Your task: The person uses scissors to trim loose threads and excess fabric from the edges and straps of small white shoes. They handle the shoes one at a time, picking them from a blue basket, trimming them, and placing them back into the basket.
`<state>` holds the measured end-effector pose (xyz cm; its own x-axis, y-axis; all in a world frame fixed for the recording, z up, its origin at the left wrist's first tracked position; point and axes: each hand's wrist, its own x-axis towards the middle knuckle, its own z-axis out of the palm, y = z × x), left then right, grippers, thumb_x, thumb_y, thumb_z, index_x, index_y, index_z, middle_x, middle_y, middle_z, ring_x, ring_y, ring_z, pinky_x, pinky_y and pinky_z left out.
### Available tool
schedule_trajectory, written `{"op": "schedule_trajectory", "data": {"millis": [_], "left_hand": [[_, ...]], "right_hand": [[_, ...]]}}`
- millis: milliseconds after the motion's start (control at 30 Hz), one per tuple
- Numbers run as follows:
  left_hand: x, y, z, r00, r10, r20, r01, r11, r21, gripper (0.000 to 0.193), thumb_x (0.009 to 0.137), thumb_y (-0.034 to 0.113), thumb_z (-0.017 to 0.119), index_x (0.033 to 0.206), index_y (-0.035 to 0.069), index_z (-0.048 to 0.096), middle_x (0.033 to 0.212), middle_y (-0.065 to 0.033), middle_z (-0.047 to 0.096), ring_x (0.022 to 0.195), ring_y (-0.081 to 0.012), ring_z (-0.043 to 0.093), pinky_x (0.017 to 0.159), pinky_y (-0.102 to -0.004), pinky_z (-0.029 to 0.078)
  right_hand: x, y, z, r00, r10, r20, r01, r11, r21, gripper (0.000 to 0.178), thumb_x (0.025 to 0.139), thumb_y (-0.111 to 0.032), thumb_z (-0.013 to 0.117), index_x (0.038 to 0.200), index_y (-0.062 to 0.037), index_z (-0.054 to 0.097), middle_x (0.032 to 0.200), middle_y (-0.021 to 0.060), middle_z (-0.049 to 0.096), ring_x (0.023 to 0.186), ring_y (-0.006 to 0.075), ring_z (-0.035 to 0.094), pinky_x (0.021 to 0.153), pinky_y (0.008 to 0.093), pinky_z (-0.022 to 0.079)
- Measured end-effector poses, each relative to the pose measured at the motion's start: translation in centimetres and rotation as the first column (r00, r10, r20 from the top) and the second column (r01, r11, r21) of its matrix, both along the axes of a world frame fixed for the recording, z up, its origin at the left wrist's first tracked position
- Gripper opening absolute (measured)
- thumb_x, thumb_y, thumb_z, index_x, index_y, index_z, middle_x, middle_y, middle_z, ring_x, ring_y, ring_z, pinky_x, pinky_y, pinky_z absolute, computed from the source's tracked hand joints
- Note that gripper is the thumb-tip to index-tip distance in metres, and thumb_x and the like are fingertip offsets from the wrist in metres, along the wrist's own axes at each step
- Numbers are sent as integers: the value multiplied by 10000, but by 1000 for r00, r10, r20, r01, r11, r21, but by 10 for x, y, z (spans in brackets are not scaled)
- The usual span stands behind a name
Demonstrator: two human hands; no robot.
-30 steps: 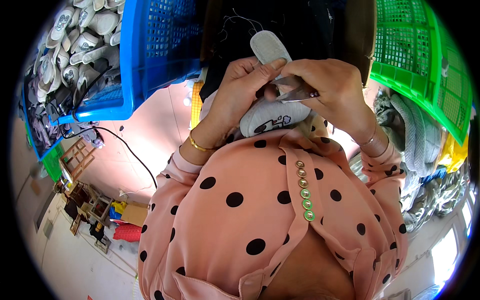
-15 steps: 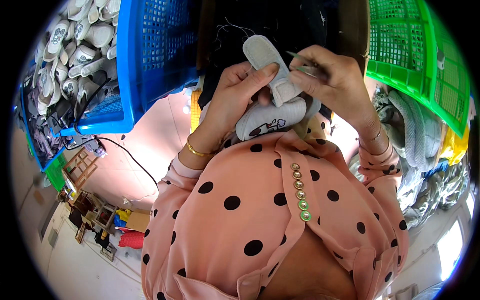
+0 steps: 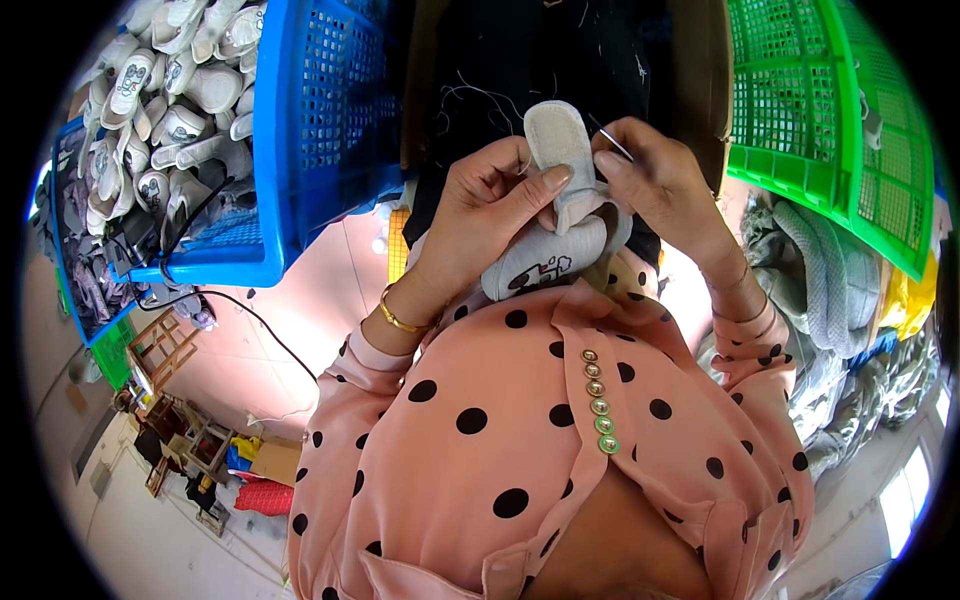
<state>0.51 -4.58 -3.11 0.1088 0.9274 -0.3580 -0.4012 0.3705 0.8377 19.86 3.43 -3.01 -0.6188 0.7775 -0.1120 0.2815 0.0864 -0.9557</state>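
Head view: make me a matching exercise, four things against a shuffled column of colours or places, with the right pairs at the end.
Things
1. slipper
2. metal tool
3. bangle
4. basket at the upper right

Colours and places
A. green
B. in the right hand
C. gripped by the left hand
D. gold-coloured

Pairs: 1-C, 2-B, 3-D, 4-A
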Motion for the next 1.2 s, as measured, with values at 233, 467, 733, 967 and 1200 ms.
{"op": "schedule_trajectory", "data": {"millis": [233, 467, 733, 967, 1200], "left_hand": [[2, -1, 6, 998, 18, -55, -15, 998, 56, 162, 946, 147, 632, 1040, 16, 651, 802, -2, 650, 648, -25, 564, 579, -161, 428], [2, -1, 8, 999, 18, -39, -17, 999, 28, 171, 941, 148, 640, 1037, 8, 658, 782, -2, 646, 626, -24, 564, 569, -158, 426], [3, -1, 12, 1000, -1, -13, 1, 1000, 10, 186, 921, 133, 664, 1043, -8, 670, 777, -18, 659, 614, -36, 573, 572, -167, 436], [2, -4, 11, 1000, 30, 6, -30, 1000, -6, 173, 912, 108, 670, 1037, -9, 690, 740, -21, 657, 596, -41, 573, 560, -172, 438], [0, -6, 10, 999, 11, -41, -10, 999, 31, 173, 905, 104, 677, 1034, -10, 692, 735, -25, 658, 584, -42, 569, 555, -175, 439]], "right_hand": [[10, 2, 14, 959, -118, 258, -81, 757, 648, 385, 806, -449, 699, 814, -94, 552, 622, 23, 586, 547, 198, 603, 490, 283, 465], [10, 6, 23, 907, -167, 387, -244, 541, 805, 387, 753, -442, 722, 772, -88, 569, 597, 32, 540, 525, 213, 549, 471, 321, 417], [7, 7, 24, 906, -173, 387, -251, 517, 818, 367, 764, -422, 723, 721, -105, 544, 566, 34, 508, 506, 207, 537, 463, 321, 409], [8, 8, 25, 881, -201, 429, -297, 471, 830, 378, 726, -421, 743, 680, -139, 494, 534, -16, 464, 488, 153, 536, 451, 286, 418], [5, 11, 26, 899, -164, 406, -306, 427, 851, 388, 725, -402, 747, 652, -132, 478, 523, -2, 452, 480, 167, 530, 439, 283, 402]]}}
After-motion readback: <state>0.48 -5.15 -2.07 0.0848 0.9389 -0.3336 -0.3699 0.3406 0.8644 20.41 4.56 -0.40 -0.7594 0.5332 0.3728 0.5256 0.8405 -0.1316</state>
